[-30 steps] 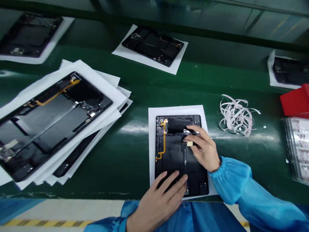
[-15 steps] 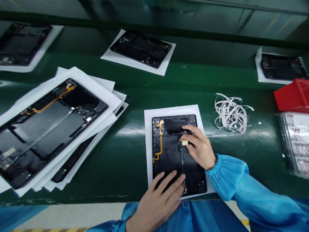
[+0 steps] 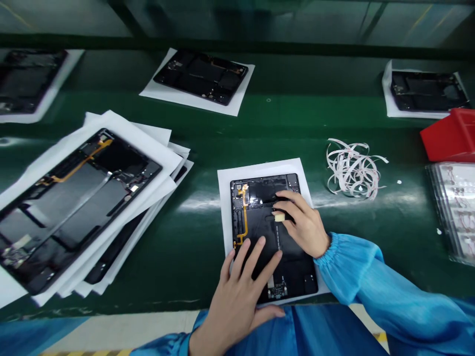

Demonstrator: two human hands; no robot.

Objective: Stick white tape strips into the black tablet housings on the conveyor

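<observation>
A black tablet back housing (image 3: 260, 230) lies on a white paper sheet (image 3: 224, 207), with an orange flex cable (image 3: 244, 212) running down its left side. My right hand (image 3: 302, 225) pinches a small cream-coloured pad (image 3: 279, 216) against the housing's upper middle, and the fingers hide the part beneath it. My left hand (image 3: 237, 291) rests on the housing's lower edge, its fingers spread and holding nothing.
On the green belt (image 3: 196, 133), a loose stack of housings on paper (image 3: 74, 198) lies to the left. Further housings on paper (image 3: 200, 78) stand at the back. A tangle of white strips (image 3: 352, 169), a red bin (image 3: 447, 136) and a clear plastic sheet pack (image 3: 454, 207) lie to the right.
My left hand's fingers have spread apart and shifted on the housing. My right hand still holds the pad in about the same place. The whole scene has drifted left in view.
</observation>
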